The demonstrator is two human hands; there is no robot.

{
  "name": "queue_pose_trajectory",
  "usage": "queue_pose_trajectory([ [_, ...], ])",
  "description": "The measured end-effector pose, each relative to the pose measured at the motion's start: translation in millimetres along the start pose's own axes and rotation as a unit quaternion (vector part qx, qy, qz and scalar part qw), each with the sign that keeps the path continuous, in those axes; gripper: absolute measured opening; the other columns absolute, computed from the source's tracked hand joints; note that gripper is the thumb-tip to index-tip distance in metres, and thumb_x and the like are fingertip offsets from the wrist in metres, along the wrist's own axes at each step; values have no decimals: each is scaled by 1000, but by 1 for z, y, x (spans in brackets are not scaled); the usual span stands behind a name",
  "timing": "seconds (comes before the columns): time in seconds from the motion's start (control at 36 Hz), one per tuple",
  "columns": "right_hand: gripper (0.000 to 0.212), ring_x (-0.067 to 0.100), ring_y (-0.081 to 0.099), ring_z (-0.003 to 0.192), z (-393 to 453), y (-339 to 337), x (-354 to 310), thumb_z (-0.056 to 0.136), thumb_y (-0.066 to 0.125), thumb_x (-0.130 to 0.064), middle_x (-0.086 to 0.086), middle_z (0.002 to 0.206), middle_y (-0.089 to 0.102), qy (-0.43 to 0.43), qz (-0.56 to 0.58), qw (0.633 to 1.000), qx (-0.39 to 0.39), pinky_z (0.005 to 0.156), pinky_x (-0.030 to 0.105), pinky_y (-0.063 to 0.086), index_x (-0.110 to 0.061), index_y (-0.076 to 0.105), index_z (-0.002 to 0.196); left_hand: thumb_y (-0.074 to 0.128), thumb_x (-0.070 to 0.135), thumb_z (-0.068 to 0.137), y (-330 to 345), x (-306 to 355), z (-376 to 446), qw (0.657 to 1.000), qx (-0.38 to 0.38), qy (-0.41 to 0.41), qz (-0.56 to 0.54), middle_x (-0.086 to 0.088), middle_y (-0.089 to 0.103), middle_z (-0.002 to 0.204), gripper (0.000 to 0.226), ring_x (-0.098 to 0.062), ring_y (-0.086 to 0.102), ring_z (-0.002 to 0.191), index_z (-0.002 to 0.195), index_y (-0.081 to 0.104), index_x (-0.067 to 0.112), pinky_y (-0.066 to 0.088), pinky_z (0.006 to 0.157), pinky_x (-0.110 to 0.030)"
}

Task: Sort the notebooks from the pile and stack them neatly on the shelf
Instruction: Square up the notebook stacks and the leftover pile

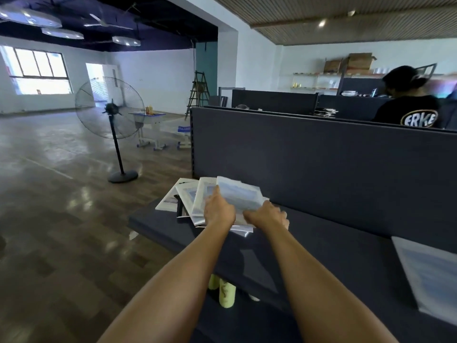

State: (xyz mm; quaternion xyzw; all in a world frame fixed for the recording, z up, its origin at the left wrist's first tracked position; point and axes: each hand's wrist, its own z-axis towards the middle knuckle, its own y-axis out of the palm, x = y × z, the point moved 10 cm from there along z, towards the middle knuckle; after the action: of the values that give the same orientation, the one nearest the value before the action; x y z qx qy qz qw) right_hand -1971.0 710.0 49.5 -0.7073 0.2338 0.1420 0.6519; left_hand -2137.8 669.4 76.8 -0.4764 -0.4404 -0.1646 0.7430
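While your two arms reach out over the dark shelf (321, 246), your left hand (218, 212) and right hand (268, 216) both curl their fingers around the top notebook (238, 195). It sits on the messy pile (188, 199) at the shelf's far left end, and a big fan (110, 107) stands behind.

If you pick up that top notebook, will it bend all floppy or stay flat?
The top notebook looks thin with a soft cover, so it would probably sag a little if held by one edge. Both hands, left and right, are on it, which should keep it flatter. Its cover looks smooth, so it may slide easily off the fanned pile.
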Motion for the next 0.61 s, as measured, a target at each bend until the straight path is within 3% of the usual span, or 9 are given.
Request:
queue_pose_trajectory([
  [0.06, 68, 32, 43, 123, -4, -1, 14, 82, 55, -39, 13, 136, 40, 20, 56, 998, -4, 94, 38, 40, -14, 32, 141, 37, 1, 94, 9, 4, -7, 1000, -13, 14, 10, -13, 50, 135, 58, -31, 50, 120, 148, 31, 21, 44, 100, -45],
  [0.11, 62, 33, 50, 114, -10, -8, 25, 85, 55, -34, 15, 132, 39, 28, 90, 995, 15, 80, 35, 41, -12, 32, 139, 39, 1, 95, 19, 8, -16, 999, -25, 25, 14, -14, 47, 139, 61, -32, 47, 124, 151, 26, 21, 43, 102, -45],
  [0.19, 55, 33, 54, 106, -18, -23, 45, 88, 54, -29, 14, 129, 40, 38, 108, 992, 63, 71, 33, 38, -12, 34, 137, 43, 1, 93, 34, 17, -28, 998, -42, 43, 20, -12, 46, 141, 60, -30, 45, 127, 149, 30, 19, 41, 102, -41],
  [0.33, 51, 33, 54, 109, -32, -51, 88, 89, 49, -24, 11, 133, 40, 63, 103, 987, 107, 73, 33, 38, -16, 37, 138, 43, -4, 88, 66, 46, -54, 990, -87, 106, 30, -12, 51, 131, 50, -27, 48, 120, 135, 45, 11, 40, 91, -33],
  [0.61, 48, 30, 52, 113, -65, -111, 193, 88, 52, -28, 9, 129, 43, 126, 60, 972, 187, 74, 31, 37, -19, 43, 134, 47, 4, 95, 152, 102, -129, 964, -186, 192, 5, -2, 47, 143, 42, -26, 43, 128, 135, 49, 15, 37, 98, -31],
])
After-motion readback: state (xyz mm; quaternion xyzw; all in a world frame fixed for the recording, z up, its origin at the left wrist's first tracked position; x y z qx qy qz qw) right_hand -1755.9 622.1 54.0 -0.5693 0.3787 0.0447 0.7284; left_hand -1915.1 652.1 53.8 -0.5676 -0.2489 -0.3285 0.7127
